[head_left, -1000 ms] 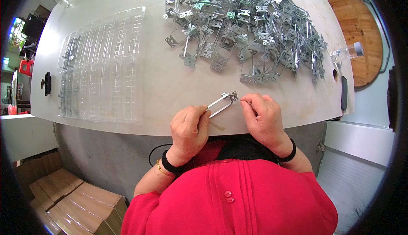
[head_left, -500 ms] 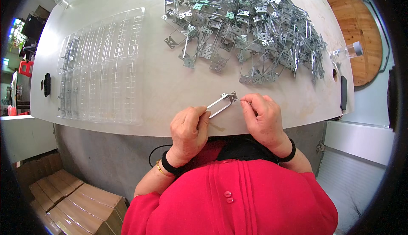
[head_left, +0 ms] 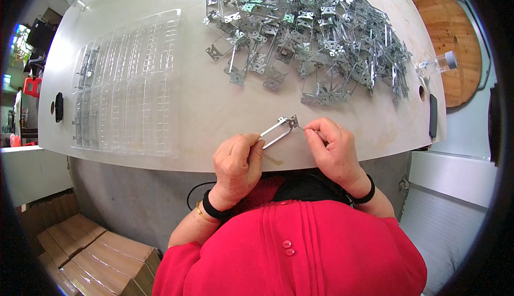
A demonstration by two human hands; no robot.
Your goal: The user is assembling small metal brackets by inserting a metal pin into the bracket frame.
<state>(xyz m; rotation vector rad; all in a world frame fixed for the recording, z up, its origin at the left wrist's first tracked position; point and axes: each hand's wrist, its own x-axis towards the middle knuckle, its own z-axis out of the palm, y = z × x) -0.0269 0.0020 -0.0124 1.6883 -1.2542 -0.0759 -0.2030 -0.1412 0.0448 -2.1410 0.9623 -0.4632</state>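
Note:
Pinched in my left hand (head_left: 235, 159) is a metal bracket (head_left: 275, 133) with two long parallel arms and a small holed plate at its far end. It is held just above the table near the front edge. My right hand (head_left: 333, 145) is closed in a pinch close to that plate, on a thin pin-like piece (head_left: 301, 128) that points at the plate. Whether the piece touches the plate is too small to tell. A big heap of similar metal brackets (head_left: 321, 39) lies beyond my hands.
On the left of the white table (head_left: 198, 119) lies a clear plastic compartment tray (head_left: 128, 82), with metal parts in its left columns. A clear capped bottle (head_left: 439, 65) lies at the right edge, another clear container (head_left: 76, 0) far left. Cardboard boxes (head_left: 101, 248) stand below left.
My right hand has shifted very slightly to the right, away from the bracket's plate. My left hand and the bracket have hardly moved.

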